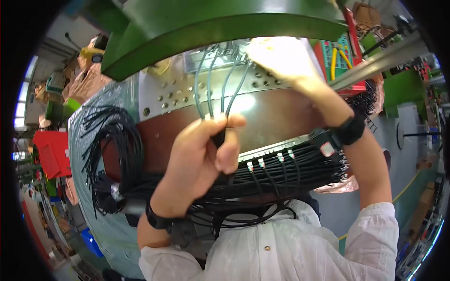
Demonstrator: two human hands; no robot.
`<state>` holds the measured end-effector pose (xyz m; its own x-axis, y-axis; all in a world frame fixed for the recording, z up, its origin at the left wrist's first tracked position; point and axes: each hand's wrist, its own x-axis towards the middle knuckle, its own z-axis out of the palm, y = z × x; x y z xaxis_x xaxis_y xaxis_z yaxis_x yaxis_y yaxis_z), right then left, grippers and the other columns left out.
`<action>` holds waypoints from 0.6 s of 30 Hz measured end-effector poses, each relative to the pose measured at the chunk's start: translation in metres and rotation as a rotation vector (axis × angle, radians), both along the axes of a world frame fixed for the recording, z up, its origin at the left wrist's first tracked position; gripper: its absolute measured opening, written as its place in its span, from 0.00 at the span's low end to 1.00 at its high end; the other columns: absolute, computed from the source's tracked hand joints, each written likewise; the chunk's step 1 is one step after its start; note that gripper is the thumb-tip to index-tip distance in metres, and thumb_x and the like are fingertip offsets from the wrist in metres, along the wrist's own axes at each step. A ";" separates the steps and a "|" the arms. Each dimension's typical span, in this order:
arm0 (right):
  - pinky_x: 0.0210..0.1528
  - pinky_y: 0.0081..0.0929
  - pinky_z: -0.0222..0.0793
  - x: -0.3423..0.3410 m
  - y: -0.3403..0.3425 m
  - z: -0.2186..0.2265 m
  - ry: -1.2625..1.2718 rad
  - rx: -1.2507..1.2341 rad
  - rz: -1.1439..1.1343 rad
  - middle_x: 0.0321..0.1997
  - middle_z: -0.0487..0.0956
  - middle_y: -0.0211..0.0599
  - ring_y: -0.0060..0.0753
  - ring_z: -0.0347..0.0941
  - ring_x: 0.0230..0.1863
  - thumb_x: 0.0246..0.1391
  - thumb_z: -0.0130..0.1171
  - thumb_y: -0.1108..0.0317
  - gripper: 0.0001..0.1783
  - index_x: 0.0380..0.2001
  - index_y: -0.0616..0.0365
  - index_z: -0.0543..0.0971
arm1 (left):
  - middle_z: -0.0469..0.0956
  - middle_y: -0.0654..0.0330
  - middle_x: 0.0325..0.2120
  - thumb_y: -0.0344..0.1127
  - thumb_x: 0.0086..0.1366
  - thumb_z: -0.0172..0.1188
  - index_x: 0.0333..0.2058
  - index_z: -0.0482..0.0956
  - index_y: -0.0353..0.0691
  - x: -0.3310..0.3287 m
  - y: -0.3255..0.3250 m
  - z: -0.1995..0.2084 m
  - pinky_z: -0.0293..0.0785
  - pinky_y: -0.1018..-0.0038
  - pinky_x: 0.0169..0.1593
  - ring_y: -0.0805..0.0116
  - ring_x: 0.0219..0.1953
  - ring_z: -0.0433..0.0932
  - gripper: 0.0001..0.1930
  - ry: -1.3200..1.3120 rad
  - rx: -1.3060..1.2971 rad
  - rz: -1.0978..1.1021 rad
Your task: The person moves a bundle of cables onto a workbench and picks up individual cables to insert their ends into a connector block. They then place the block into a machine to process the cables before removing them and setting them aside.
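Note:
My left hand (201, 150) is closed, thumb and fingers pinching several dark grey cables (210, 89) side by side. From there the cables fan out away from me toward a metal fixture (225, 49) under the green machine. Bright light washes out my right hand (281, 58), which is beside the far end of the rightmost cable. Its fingers cannot be made out, nor whether they touch that cable. In front of me lies a thick bundle of black cables (300, 173). Several small connectors (261, 162) with coloured wires sit along a metal strip (276, 147).
A green machine beam (225, 28) crosses overhead, above a perforated metal plate (173, 93) and a brown board (272, 112). More black cables (122, 136) hang looped at left over plastic sheeting (98, 234). Yellow-handled pliers (333, 63) and a metal rail (370, 58) are at right.

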<state>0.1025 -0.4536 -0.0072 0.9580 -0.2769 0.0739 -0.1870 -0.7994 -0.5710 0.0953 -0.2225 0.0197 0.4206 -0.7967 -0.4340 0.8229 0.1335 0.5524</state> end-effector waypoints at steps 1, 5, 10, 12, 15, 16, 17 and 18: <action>0.35 0.27 0.68 -0.001 0.006 -0.004 -0.078 0.051 0.059 0.31 0.77 0.40 0.36 0.73 0.29 0.52 0.51 0.57 0.16 0.31 0.59 0.77 | 0.62 0.65 0.11 0.39 0.67 0.40 0.29 0.70 0.36 -0.012 -0.002 0.011 0.56 0.78 0.19 0.75 0.13 0.58 0.14 -0.008 0.068 0.021; 0.34 0.32 0.67 -0.004 0.021 -0.017 -0.214 0.204 0.278 0.27 0.77 0.42 0.41 0.72 0.29 0.52 0.52 0.55 0.16 0.32 0.57 0.78 | 0.53 0.70 0.08 0.43 0.69 0.40 0.19 0.62 0.45 -0.031 0.030 0.009 0.47 0.75 0.17 0.77 0.11 0.48 0.18 0.045 0.084 -0.010; 0.36 0.34 0.68 -0.003 0.022 -0.028 -0.258 0.006 0.304 0.31 0.77 0.43 0.43 0.73 0.31 0.51 0.53 0.55 0.16 0.35 0.55 0.78 | 0.59 0.74 0.08 0.45 0.69 0.35 0.13 0.62 0.51 -0.033 0.169 0.054 0.51 0.81 0.13 0.82 0.08 0.56 0.23 -0.263 -0.765 0.396; 0.38 0.35 0.68 -0.019 0.009 -0.027 -0.172 -0.250 0.343 0.33 0.77 0.41 0.41 0.73 0.34 0.49 0.55 0.56 0.16 0.37 0.54 0.78 | 0.71 0.70 0.26 0.43 0.70 0.41 0.30 0.71 0.43 0.030 0.252 0.085 0.65 0.84 0.30 0.80 0.25 0.69 0.14 -0.777 -0.320 0.416; 0.40 0.37 0.68 -0.037 0.014 -0.038 -0.313 -0.437 0.386 0.36 0.76 0.38 0.39 0.72 0.37 0.47 0.58 0.56 0.17 0.39 0.53 0.77 | 0.76 0.60 0.18 0.54 0.68 0.38 0.34 0.74 0.34 0.108 0.279 0.069 0.63 0.88 0.20 0.80 0.16 0.70 0.27 -0.959 0.778 1.259; 0.40 0.37 0.68 -0.044 0.014 -0.043 -0.496 -0.494 0.394 0.37 0.75 0.37 0.37 0.72 0.40 0.45 0.59 0.56 0.19 0.40 0.52 0.76 | 0.76 0.59 0.18 0.58 0.67 0.38 0.37 0.75 0.32 0.116 0.286 0.057 0.65 0.89 0.21 0.79 0.16 0.71 0.30 -0.810 0.897 1.065; 0.40 0.37 0.67 -0.058 0.019 -0.037 -0.496 -0.417 0.341 0.38 0.74 0.36 0.38 0.71 0.41 0.44 0.60 0.58 0.19 0.40 0.53 0.76 | 0.76 0.59 0.17 0.60 0.66 0.38 0.36 0.75 0.32 0.112 0.284 0.053 0.66 0.88 0.21 0.78 0.16 0.72 0.32 -0.795 0.968 0.805; 0.40 0.37 0.67 -0.075 0.027 -0.029 -0.497 -0.340 0.287 0.38 0.73 0.35 0.38 0.70 0.42 0.43 0.61 0.59 0.20 0.41 0.53 0.75 | 0.75 0.58 0.17 0.62 0.65 0.37 0.35 0.76 0.32 0.102 0.273 0.050 0.68 0.87 0.21 0.77 0.17 0.73 0.33 -0.773 1.025 0.541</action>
<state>0.0276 -0.4264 -0.0363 0.8197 0.1004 0.5640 0.2803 -0.9289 -0.2420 0.1978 0.0510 0.0699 0.9690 0.0683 -0.2376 0.2447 -0.4024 0.8822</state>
